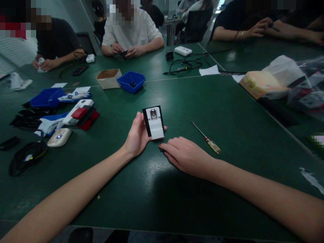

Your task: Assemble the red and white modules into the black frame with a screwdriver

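Note:
My left hand (134, 139) is closed around a small flat rectangular case (156, 127), black at the edges with a white inside and a dark metal-framed slot near its top. It is tilted up toward me above the table. Just to the right and nearer, my right hand (188, 156) rests low over the table with its fingers pinched together. A small black piece (162, 150) shows at those fingertips, mostly hidden by them. To the right of both hands lies a screwdriver (209, 142) with a clear yellowish handle, touched by neither.
Left on the green table (121, 195) are a blue bin (47, 97), gloves (52, 122), a white rounded device (59, 137) and a black cable coil (27, 157). Ahead stand a cardboard box (108, 80) and another blue bin (131, 82). Plastic bags (286, 72) lie right. Co-workers sit opposite.

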Available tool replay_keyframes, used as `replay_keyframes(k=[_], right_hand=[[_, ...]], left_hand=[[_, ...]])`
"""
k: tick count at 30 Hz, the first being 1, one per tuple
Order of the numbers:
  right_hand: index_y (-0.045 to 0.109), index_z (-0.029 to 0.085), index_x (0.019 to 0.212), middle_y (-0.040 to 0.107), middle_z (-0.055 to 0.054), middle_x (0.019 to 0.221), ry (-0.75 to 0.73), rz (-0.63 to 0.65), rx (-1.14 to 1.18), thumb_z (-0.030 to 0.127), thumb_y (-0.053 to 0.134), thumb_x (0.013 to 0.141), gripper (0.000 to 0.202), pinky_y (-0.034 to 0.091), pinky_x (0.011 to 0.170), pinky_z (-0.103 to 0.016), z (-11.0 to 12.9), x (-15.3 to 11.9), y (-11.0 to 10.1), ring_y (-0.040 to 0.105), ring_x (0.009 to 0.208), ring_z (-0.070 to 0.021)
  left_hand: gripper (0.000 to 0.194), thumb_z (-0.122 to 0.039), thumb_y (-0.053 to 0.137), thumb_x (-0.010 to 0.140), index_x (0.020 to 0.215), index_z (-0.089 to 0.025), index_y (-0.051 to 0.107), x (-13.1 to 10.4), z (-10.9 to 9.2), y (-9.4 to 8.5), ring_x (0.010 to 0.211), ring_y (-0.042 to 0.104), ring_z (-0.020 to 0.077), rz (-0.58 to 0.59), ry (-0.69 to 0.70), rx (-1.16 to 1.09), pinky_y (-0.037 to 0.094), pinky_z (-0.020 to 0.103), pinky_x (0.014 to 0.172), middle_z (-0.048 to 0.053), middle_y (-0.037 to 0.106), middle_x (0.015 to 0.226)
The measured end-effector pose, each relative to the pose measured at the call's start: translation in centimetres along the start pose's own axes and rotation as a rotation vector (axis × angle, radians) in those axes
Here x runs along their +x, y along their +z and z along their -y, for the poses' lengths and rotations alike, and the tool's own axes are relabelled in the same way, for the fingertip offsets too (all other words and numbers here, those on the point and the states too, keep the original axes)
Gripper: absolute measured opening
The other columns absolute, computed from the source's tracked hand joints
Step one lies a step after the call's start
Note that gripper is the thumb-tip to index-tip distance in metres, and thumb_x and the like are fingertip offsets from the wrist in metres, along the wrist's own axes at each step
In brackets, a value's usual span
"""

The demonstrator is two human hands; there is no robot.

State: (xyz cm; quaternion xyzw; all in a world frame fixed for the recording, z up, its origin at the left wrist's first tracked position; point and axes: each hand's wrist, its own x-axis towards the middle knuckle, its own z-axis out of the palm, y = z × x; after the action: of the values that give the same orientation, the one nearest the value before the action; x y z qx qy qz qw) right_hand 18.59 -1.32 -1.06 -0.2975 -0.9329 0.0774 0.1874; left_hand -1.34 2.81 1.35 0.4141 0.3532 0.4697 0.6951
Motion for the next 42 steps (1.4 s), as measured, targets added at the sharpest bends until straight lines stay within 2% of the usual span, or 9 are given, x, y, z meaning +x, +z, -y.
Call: replay_keyframes(k=[3, 6, 9, 12, 15, 18, 23, 31, 42], right_hand=[[0.064, 0.010, 0.127, 0.071, -0.013, 0.106, 0.019, 0.015, 0.113, 0.019, 0.052, 0.102, 0.029, 0.053, 0.080, -0.041, -0.2, -0.1, -0.2, 0.066, 0.093, -0.0249], [0.066, 0.014, 0.118, 0.072, -0.011, 0.105, 0.039, -0.021, 0.234, 0.017, 0.054, 0.101, 0.021, 0.054, 0.082, -0.042, -0.4, -0.3, -0.5, 0.065, 0.093, -0.0239], [0.065, 0.017, 0.109, 0.072, -0.007, 0.096, 0.115, -0.219, 0.370, 0.018, 0.060, 0.098, 0.012, 0.055, 0.076, -0.037, -0.4, -0.8, -0.8, 0.064, 0.084, -0.0203], [0.064, 0.020, 0.115, 0.071, -0.004, 0.095, 0.259, -0.490, 0.585, 0.017, 0.064, 0.095, 0.020, 0.059, 0.074, -0.032, -0.2, -1.1, -0.8, 0.068, 0.081, -0.0170], [0.066, 0.022, 0.116, 0.073, -0.005, 0.104, 0.354, -0.603, 0.837, 0.020, 0.066, 0.095, 0.021, 0.064, 0.081, -0.033, -0.2, -1.1, -0.5, 0.074, 0.088, -0.0172], [0.072, 0.022, 0.103, 0.077, -0.006, 0.103, 0.425, -0.589, 0.896, 0.023, 0.069, 0.093, 0.011, 0.066, 0.084, -0.036, -0.5, -0.8, -0.2, 0.077, 0.087, -0.0191], [0.076, 0.022, 0.099, 0.079, -0.006, 0.101, 0.401, -0.567, 0.764, 0.022, 0.069, 0.092, 0.009, 0.065, 0.085, -0.036, -0.9, -0.5, -0.1, 0.075, 0.093, -0.0205], [0.075, 0.022, 0.098, 0.080, -0.005, 0.099, 0.299, -0.593, 0.650, 0.017, 0.070, 0.093, 0.009, 0.062, 0.089, -0.038, -0.7, -0.5, -0.7, 0.076, 0.092, -0.0201], [0.075, 0.022, 0.096, 0.079, -0.004, 0.098, 0.280, -0.559, 0.588, 0.016, 0.068, 0.094, 0.009, 0.062, 0.087, -0.036, -1.1, -0.4, -1.0, 0.075, 0.091, -0.0200]], left_hand=[[0.059, -0.068, 0.060, 0.091, 0.125, -0.020, 0.061, 0.0, 0.2, -0.1, 0.103, 0.075, 0.0293, -0.003, -0.003, -0.003, 0.065, 0.037, 0.076, 0.011, 0.070, 0.125], [0.054, -0.049, 0.079, 0.083, 0.125, -0.023, 0.058, -0.1, 0.6, -0.4, 0.104, 0.075, 0.0278, -0.001, 0.023, 0.049, 0.064, 0.037, 0.081, 0.008, 0.069, 0.126], [0.060, -0.029, 0.087, 0.076, 0.127, -0.024, 0.055, -0.1, 1.2, -0.6, 0.107, 0.073, 0.0266, 0.014, 0.095, 0.166, 0.060, 0.039, 0.093, 0.007, 0.069, 0.124], [0.059, -0.029, 0.085, 0.078, 0.128, -0.022, 0.053, -0.2, 1.5, -0.5, 0.116, 0.069, 0.0281, 0.008, 0.165, 0.282, 0.053, 0.043, 0.106, 0.009, 0.066, 0.127], [0.063, -0.029, 0.085, 0.077, 0.130, -0.022, 0.051, -0.3, 1.5, -0.3, 0.129, 0.062, 0.0306, 0.030, 0.216, 0.369, 0.048, 0.044, 0.113, 0.012, 0.061, 0.136], [0.073, -0.026, 0.086, 0.073, 0.135, -0.024, 0.048, -0.4, 1.5, -0.2, 0.132, 0.058, 0.0324, 0.080, 0.234, 0.404, 0.050, 0.042, 0.110, 0.012, 0.060, 0.139], [0.085, -0.020, 0.088, 0.069, 0.141, -0.028, 0.044, -0.7, 1.6, -0.3, 0.129, 0.060, 0.0327, 0.134, 0.168, 0.413, 0.056, 0.039, 0.100, 0.012, 0.059, 0.141], [0.082, -0.022, 0.087, 0.074, 0.144, -0.029, 0.043, -1.0, 1.7, 0.0, 0.136, 0.058, 0.0334, 0.170, 0.182, 0.381, 0.055, 0.042, 0.107, 0.011, 0.056, 0.146], [0.082, -0.023, 0.088, 0.076, 0.145, -0.029, 0.044, -0.9, 1.9, 0.0, 0.136, 0.057, 0.0348, 0.145, 0.181, 0.377, 0.055, 0.044, 0.109, 0.011, 0.055, 0.148]])
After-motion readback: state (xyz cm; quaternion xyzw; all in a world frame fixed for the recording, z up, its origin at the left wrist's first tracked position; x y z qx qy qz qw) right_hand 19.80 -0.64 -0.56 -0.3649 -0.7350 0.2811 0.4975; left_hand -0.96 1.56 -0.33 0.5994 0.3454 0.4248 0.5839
